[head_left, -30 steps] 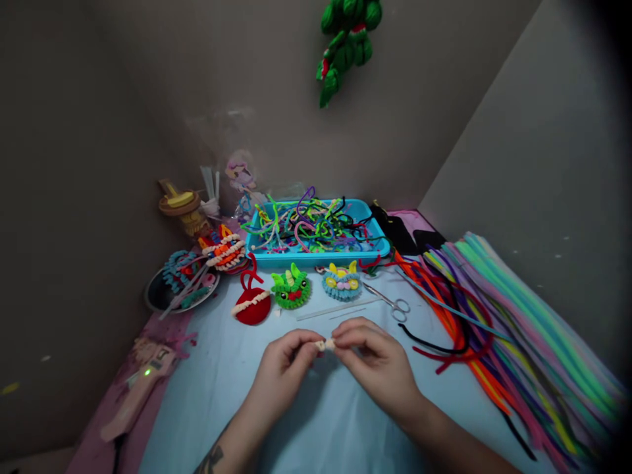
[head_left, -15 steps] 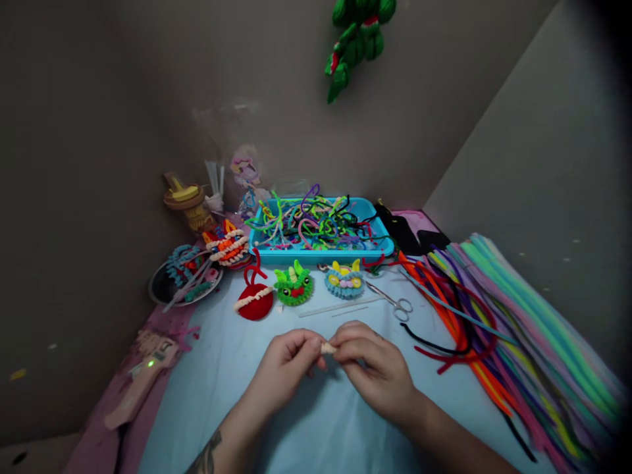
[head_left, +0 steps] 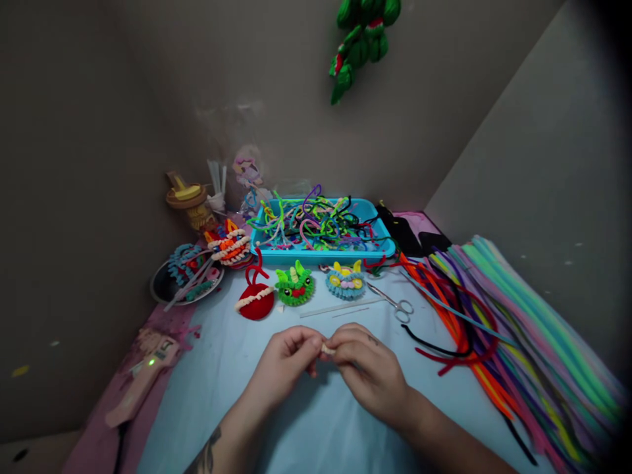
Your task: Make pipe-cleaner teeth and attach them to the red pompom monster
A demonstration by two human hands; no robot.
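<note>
Between my fingertips is a short cream-coloured fuzzy piece (head_left: pixel 326 349), like a bit of coiled pipe cleaner, mostly covered by the fingers. My left hand (head_left: pixel 291 359) pinches its left end; my right hand (head_left: pixel 370 368) closes on it from the other side. Beyond the hands lie a round red piece with a cream twisted strip (head_left: pixel 255 303), a green dragon-like head (head_left: pixel 295 284) and a blue head with yellow ears (head_left: pixel 345 281). A flat pale stick (head_left: pixel 340 307) and a thin needle-like rod lie just past my fingers, near small scissors (head_left: pixel 392 303).
A blue tray (head_left: pixel 320 255) of pipe-cleaner scraps stands at the back. Long colourful pipe cleaners (head_left: pixel 533 329) cover the right side. At left are a pink glue gun (head_left: pixel 143 382), a metal bowl (head_left: pixel 160 289) and an orange figure (head_left: pixel 230 245). A green ornament (head_left: pixel 360 49) hangs above.
The cream piece shows slightly less between my fingers, and my right hand has turned a little, its fingers closer to the left. The view has shifted slightly.
</note>
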